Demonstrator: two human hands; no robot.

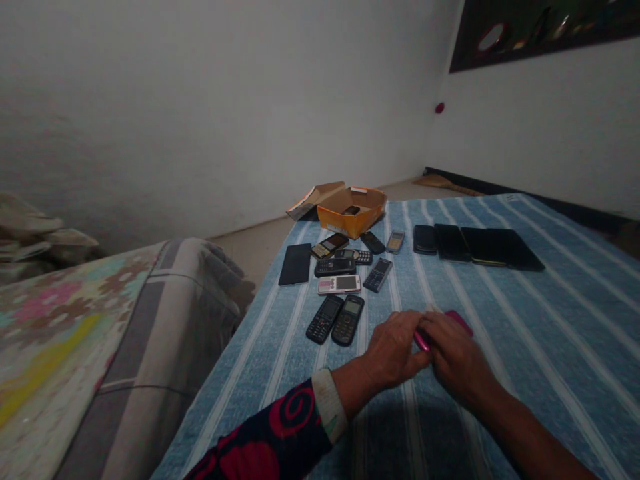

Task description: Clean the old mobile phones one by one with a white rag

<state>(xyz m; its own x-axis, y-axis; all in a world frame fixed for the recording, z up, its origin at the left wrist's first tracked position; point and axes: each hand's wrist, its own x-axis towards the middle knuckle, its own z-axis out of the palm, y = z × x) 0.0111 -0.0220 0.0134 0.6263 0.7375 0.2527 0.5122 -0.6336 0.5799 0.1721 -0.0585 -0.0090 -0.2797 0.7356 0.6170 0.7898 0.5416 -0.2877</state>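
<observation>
Head view only.
- Left hand (pixel 393 350) and right hand (pixel 457 357) both closed around pink phone (pixel 463 321), held low over striped blue sheet (pixel 550 333), well nearer than orange box (pixel 345 223). Two-handed grip likely for steadiness.
- Fingers hide most of the phone, so exact hold is unclear.
- Keypad phones (pixel 340 287) lie face up in cluster just nearer than box.
- Black flat phones (pixel 475 247) in a row right of box, apparently grouped by kind.
- Box open, small dark item inside.
- No brand or writing readable in dim light.
</observation>
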